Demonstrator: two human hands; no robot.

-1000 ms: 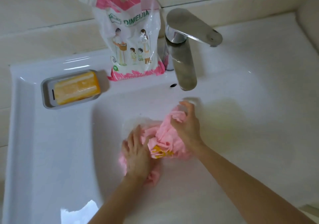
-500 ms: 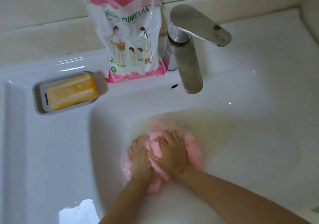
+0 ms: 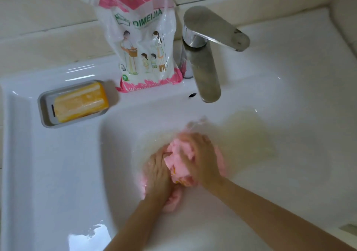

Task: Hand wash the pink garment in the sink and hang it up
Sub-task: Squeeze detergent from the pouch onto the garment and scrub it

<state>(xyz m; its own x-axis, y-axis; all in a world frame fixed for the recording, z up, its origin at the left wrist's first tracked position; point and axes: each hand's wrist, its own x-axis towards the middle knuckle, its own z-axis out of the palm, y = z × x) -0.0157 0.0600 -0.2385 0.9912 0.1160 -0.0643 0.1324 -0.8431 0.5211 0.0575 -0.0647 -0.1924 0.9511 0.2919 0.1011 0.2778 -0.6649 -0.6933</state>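
**Down in the basin, both hands grasp the bunched pink garment**

Low in the white sink (image 3: pixel 58 173), near the middle of the bowl, the pink garment (image 3: pixel 180 166) sits wadded into a wet lump in shallow water. A yellow patch shows at its near edge, between the two wrists.

The left hand (image 3: pixel 159 170) lies on the left part of the lump, its fingers pointing to the far side and bent into the cloth, so it holds a fold. Pink fabric pokes out beside its wrist on the near side. The right hand (image 3: pixel 201 160) comes in from the right and is clenched over the top of the bundle, gripping a bunch of cloth. This hand is blurred, so the single fingers are hard to make out. The two hands are just beside each other, with a ridge of fabric between them.

Beyond the hands, the metal faucet (image 3: pixel 204 67) reaches out over the bowl, its flat lever pointing right. A small overflow hole (image 3: pixel 192 95) sits in the far wall of the bowl, just left of the spout. Left of the faucet, a white and pink detergent pouch (image 3: pixel 143 43) printed DIMEIJIA stands upright against the tiled wall. Further left on the sink's ledge, an orange soap bar (image 3: pixel 81 102) lies in a grey soap dish (image 3: pixel 43 115).
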